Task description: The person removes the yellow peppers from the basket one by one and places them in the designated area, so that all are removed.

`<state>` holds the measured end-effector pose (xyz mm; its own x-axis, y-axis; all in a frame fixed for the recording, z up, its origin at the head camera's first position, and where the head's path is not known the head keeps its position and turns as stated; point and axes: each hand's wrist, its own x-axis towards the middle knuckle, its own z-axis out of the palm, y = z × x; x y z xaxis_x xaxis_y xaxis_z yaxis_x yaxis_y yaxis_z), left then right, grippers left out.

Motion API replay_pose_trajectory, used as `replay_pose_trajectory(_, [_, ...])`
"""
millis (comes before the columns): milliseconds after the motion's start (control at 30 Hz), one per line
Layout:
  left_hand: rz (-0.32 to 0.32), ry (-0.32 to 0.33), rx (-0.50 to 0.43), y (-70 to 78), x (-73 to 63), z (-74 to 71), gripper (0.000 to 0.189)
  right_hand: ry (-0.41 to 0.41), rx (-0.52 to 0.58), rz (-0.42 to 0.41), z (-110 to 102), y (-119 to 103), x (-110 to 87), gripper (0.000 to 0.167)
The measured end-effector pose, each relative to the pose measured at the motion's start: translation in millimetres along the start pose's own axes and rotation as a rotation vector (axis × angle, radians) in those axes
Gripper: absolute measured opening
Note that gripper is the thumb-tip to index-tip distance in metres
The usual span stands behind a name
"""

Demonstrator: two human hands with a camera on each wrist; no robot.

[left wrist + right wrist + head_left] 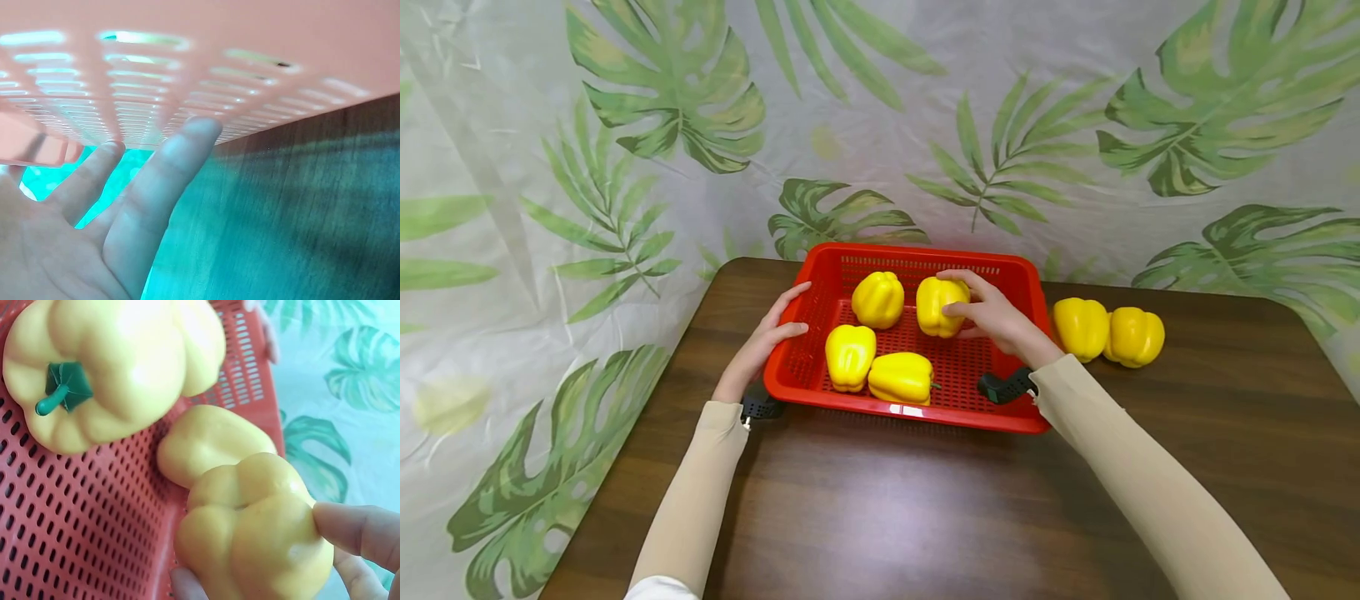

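My right hand [992,317] grips a yellow bell pepper [937,307] over the right half of a red plastic basket [917,415]. In the right wrist view, fingers and thumb are on opposite sides of this pepper [256,531]; whether its underside touches the basket floor I cannot tell. Three other yellow bell peppers lie in the basket: one at the back [877,300], one front left [850,358], and one on its side [900,377] with a green stem. At the basket's left rim, my left hand [767,337] holds on, thumb over the edge, with other fingers [150,194] against the slotted outer wall.
Two more yellow bell peppers [1081,327] [1135,337] stand side by side on the brown wooden table [865,517], just right of the basket. Behind the table hangs a leaf-patterned cloth [850,125]. The basket stands near the table's back edge.
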<state>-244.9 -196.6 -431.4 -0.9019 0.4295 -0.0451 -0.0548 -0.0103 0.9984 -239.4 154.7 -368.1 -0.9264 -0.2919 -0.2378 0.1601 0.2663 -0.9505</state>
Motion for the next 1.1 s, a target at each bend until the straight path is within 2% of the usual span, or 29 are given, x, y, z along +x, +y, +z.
replay_pose_trajectory(600, [0.005,0.001,-0.023,-1.2,-2.7,-2.2,0.062,0.006,0.048,-0.079,-34,-7,-34.4,0.054])
replay_pose_trajectory(800, [0.014,-0.005,-0.018,-1.4,-2.3,-1.0,0.063,0.010,0.026,-0.105,-45,-5,-47.1,0.054])
replay_pose_trajectory(1100, [0.012,0.002,-0.006,-1.4,-0.2,-0.2,0.063,0.013,0.050,-0.122,-64,-2,-63.5,0.055])
